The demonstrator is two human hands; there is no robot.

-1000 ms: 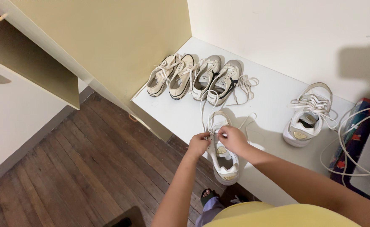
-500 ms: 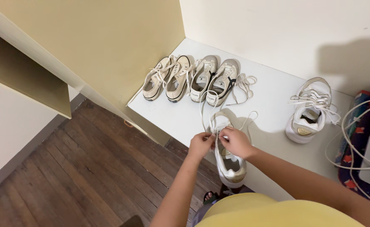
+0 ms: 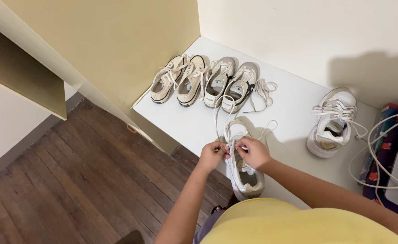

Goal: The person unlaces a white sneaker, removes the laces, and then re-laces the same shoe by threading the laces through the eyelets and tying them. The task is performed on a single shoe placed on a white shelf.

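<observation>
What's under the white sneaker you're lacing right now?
The white lace-up sneaker rests on the white shelf top, its heel overhanging the front edge above dark wood floorboards. The sole's contact area is hidden by the shoe and both hands.

Your white sneaker (image 3: 243,168) has white laces (image 3: 229,129); four cream shoes (image 3: 203,83) sit at the white bench's (image 3: 294,113) far corner, above a dark brown plank floor (image 3: 72,180).
</observation>
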